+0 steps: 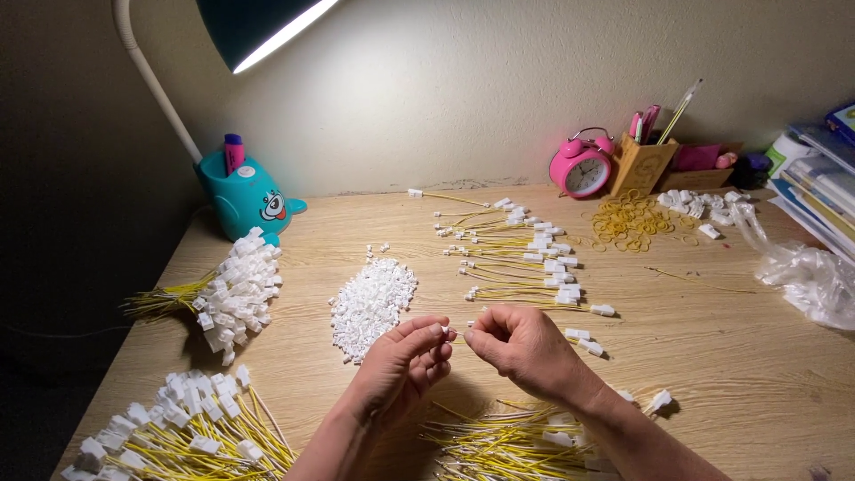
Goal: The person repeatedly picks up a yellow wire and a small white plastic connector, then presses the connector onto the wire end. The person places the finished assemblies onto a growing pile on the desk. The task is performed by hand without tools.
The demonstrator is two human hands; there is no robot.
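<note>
Left hand (403,361) and right hand (521,346) met above the wooden desk (712,356), the left fingertips pinching a small white connector (444,330) and the right fingertips pinched shut just beside it on what looked like a thin yellow wire end, too small to tell for sure. A pile of loose white connectors (372,303) lay just behind the left hand, finished yellow wires (525,258) with white plugs were spread behind the right, and a bundle of yellow wires (508,441) lay under the wrists. A bunched wire bundle (227,294) sat far left by the teal lamp base (245,198), with a pink alarm clock (581,166) and rubber bands (632,220) at the back.
</note>
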